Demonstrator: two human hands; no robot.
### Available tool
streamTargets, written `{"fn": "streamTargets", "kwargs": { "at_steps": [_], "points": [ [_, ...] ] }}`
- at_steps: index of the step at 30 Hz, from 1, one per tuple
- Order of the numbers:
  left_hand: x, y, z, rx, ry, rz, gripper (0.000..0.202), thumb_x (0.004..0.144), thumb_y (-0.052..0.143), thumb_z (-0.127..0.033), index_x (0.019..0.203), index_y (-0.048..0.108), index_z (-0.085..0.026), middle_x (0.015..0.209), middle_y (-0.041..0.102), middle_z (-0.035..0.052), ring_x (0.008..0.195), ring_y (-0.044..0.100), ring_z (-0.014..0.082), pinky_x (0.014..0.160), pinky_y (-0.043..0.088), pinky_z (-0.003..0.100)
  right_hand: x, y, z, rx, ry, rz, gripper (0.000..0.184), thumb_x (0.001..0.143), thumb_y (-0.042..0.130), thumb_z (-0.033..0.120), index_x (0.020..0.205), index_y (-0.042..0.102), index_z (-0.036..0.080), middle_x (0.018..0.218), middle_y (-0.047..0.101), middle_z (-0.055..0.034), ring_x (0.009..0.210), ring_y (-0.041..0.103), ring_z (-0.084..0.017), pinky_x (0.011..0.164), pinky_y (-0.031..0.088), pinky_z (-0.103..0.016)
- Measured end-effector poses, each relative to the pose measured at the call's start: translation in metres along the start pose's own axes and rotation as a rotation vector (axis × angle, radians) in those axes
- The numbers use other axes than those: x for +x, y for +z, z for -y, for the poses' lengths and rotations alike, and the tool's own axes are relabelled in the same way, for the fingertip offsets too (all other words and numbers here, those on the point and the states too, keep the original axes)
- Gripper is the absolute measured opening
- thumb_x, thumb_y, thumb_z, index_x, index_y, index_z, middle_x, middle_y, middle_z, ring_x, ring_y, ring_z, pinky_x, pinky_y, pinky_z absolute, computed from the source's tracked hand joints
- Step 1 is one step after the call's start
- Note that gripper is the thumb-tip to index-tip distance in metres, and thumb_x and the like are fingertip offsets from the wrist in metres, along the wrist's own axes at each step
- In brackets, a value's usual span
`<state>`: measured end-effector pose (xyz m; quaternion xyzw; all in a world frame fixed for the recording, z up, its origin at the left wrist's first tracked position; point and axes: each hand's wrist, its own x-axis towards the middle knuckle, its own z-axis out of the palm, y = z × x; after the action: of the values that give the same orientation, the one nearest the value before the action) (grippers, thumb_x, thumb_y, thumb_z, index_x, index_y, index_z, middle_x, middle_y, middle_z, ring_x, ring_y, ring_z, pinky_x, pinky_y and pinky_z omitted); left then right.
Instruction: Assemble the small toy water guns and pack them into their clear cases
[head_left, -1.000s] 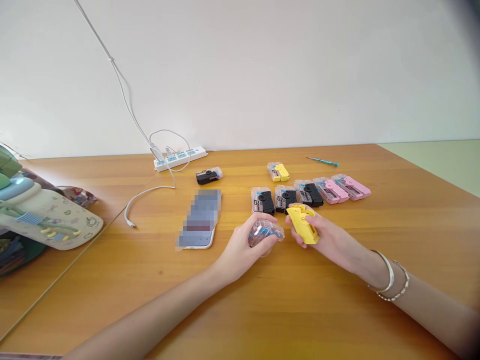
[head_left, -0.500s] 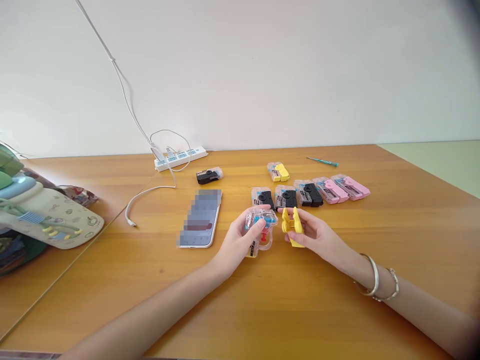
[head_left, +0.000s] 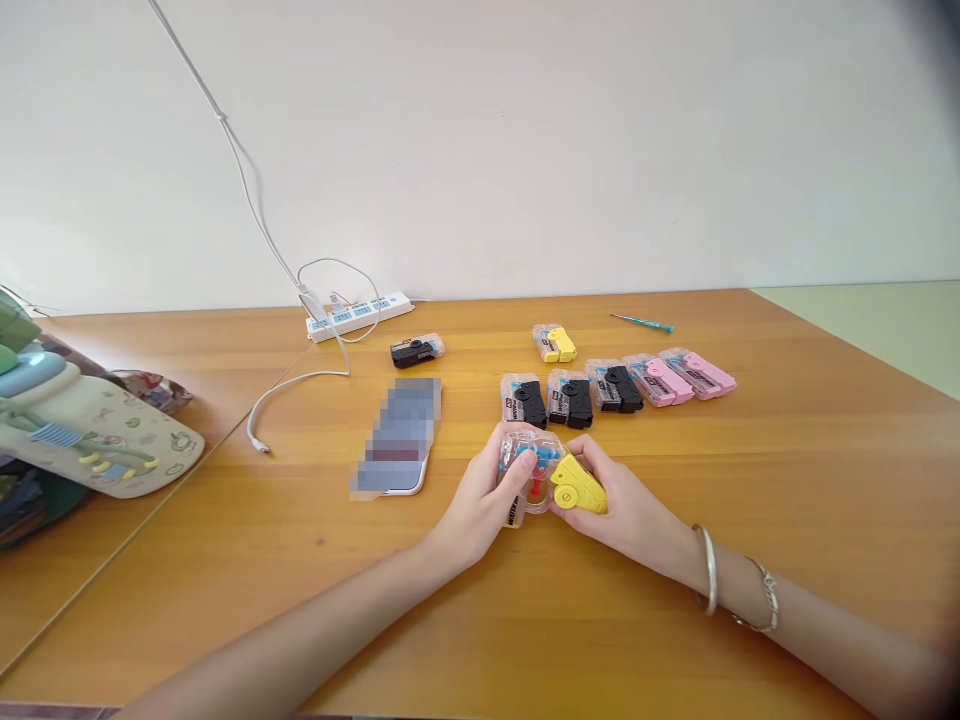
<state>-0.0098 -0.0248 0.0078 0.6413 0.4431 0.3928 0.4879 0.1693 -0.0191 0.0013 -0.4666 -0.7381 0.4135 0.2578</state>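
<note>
My left hand [head_left: 480, 490] is closed on a clear toy water gun [head_left: 541, 450] with blue parts and a red trigger; its thumb presses the clear side. Lettering on the gun's lower yellow-edged part shows only partly. Fingers of my right hand [head_left: 622, 505] wrap round a yellow plastic shell [head_left: 579, 488] with a round disc on its side. The shell meets the right end of the clear body, but I cannot tell whether they are joined. Just beyond my hands lie folded water guns with black shells [head_left: 571, 400].
Two folded pink water guns [head_left: 664, 382] lie to the right, a yellow one [head_left: 555, 343] behind, a black one [head_left: 417, 350] farther left. A screwdriver [head_left: 645, 323] is at the back. Left are a phone [head_left: 401, 430], a power strip [head_left: 360, 317], a white cable [head_left: 300, 378] and a large cup [head_left: 112, 420].
My right hand has moved left and turned the yellow shell from its open-edged view to its flat side. The shell now touches the clear water gun, which has shifted slightly right and nearer.
</note>
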Motion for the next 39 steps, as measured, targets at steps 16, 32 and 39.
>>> {"fn": "streamTargets", "kwargs": {
  "at_steps": [16, 32, 39],
  "points": [
    [-0.003, 0.001, 0.003, 0.352, -0.051, 0.065, 0.026, 0.09, 0.036, -0.048, 0.09, 0.045, -0.023, 0.07, 0.063, -0.0022, 0.061, 0.058, 0.0155, 0.057, 0.042, 0.023, -0.001, -0.006, -0.01, 0.04, -0.076, 0.132, 0.042, 0.074, 0.064, 0.051, 0.1, 0.048, 0.023, 0.089, 0.06, -0.0029, 0.092, 0.056, -0.027, 0.076, 0.045, -0.036],
    [-0.005, 0.002, 0.003, 0.375, -0.057, 0.073, 0.026, 0.09, 0.035, -0.047, 0.087, 0.044, -0.023, 0.065, 0.059, -0.0028, 0.056, 0.054, 0.0143, 0.053, 0.039, 0.022, -0.003, -0.007, -0.006, -0.011, -0.059, 0.177, 0.035, 0.076, 0.061, 0.051, 0.092, 0.047, 0.023, 0.082, 0.057, -0.0025, 0.094, 0.055, -0.028, 0.08, 0.044, -0.04],
    [-0.006, 0.002, 0.003, 0.433, -0.091, 0.098, 0.024, 0.09, 0.035, -0.045, 0.089, 0.043, -0.023, 0.065, 0.06, -0.0029, 0.057, 0.055, 0.0152, 0.054, 0.04, 0.022, -0.002, -0.009, -0.002, -0.003, -0.048, 0.252, 0.037, 0.076, 0.061, 0.052, 0.089, 0.044, 0.022, 0.093, 0.058, -0.005, 0.099, 0.053, -0.027, 0.083, 0.044, -0.04]
  ]
}}
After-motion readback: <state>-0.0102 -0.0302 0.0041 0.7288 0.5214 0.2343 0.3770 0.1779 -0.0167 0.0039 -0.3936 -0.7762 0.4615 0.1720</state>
